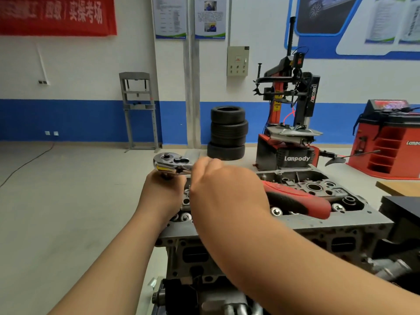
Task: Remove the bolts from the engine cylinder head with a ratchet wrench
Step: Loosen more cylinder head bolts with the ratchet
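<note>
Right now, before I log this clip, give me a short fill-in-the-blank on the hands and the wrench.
1. The left hand grips beneath the ratchet's ____ end.
2. The ratchet has a handle coloured black and ____.
3. The handle lies across the top of the ____, and the right hand is near the ratchet's neck.
4. Behind the work stands a stack of black ____.

Missing words: head; red; cylinder head; tyres
</note>
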